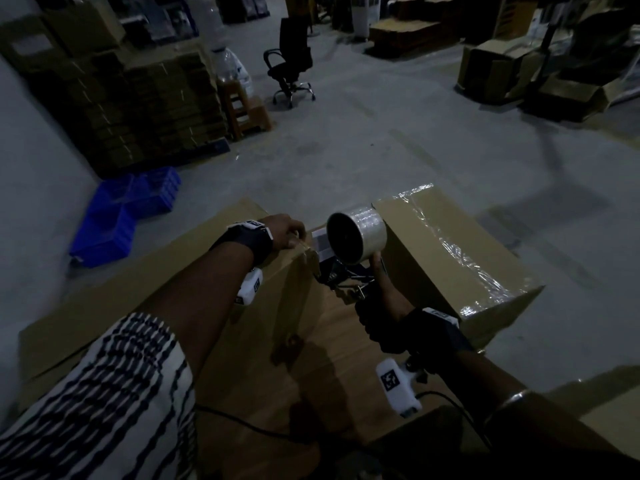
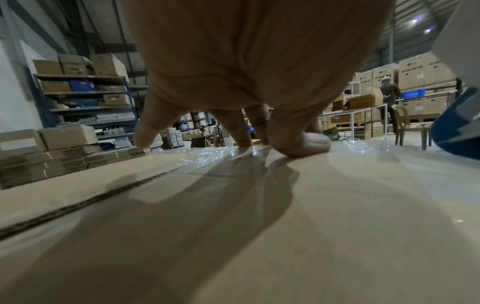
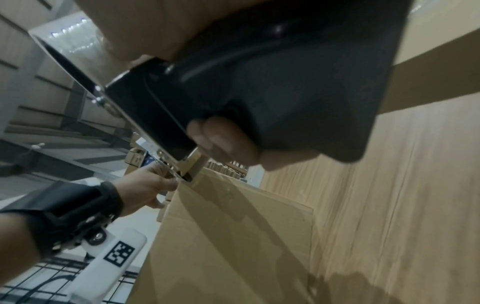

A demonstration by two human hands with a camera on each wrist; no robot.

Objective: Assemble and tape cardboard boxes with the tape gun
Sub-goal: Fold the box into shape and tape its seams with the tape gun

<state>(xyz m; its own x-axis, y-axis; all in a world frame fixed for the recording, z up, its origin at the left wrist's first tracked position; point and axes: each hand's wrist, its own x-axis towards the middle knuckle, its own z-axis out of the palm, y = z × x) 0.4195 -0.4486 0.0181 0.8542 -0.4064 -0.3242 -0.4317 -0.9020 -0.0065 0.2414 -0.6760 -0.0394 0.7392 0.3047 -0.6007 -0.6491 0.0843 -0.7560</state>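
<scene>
A brown cardboard box (image 1: 294,341) stands in front of me, its top seen close up in the left wrist view (image 2: 259,226). My left hand (image 1: 287,228) presses its thumb and fingertips (image 2: 306,144) onto shiny clear tape at the box's far top edge. My right hand (image 1: 375,317) grips the black handle of the tape gun (image 1: 346,275), fingers curled round it (image 3: 223,142). The gun's nose sits at the box edge right beside my left hand (image 3: 148,185). Its clear tape roll (image 1: 358,237) points up. A strip of tape runs from the nose to my left fingers.
A closed, taped box (image 1: 460,258) stands just right of the tape gun. Flat cardboard (image 1: 104,306) lies on the floor at left, with blue crates (image 1: 121,216) beyond. Farther off are stacked flat cartons (image 1: 149,109) and an office chair (image 1: 291,64). A person (image 2: 388,92) stands by a far table.
</scene>
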